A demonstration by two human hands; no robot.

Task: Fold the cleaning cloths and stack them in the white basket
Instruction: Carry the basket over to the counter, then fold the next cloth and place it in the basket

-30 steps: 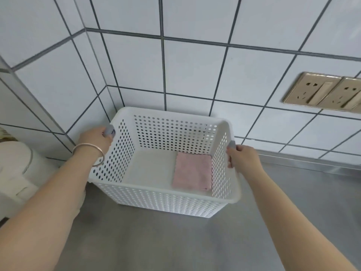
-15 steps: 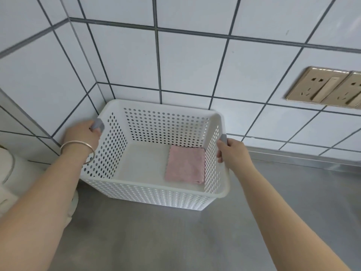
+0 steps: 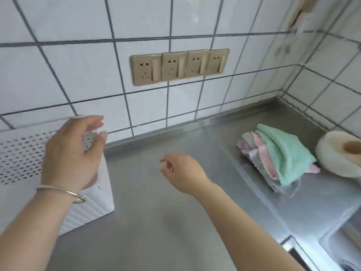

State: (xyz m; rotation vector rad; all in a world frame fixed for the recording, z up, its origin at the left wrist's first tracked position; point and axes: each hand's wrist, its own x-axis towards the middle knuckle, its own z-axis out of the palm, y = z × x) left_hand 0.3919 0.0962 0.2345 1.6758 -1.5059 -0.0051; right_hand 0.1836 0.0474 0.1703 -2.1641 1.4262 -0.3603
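The steel counter [image 3: 156, 222] lies bare between the white basket [image 3: 93, 202] at the left and the pile of cleaning cloths [image 3: 281, 155] at the right, and the right hand [image 3: 183, 171] hangs over this open stretch with fingers loosely curled, holding nothing. The left hand [image 3: 72, 151], fingers spread, hovers over the basket's right end, partly blocking the way in from above. A cream roll [image 3: 340, 153] stands just beside the cloths on their far right, the tiled wall [image 3: 195, 106] closes off the back, and a sink edge [image 3: 320, 237] bounds the near right
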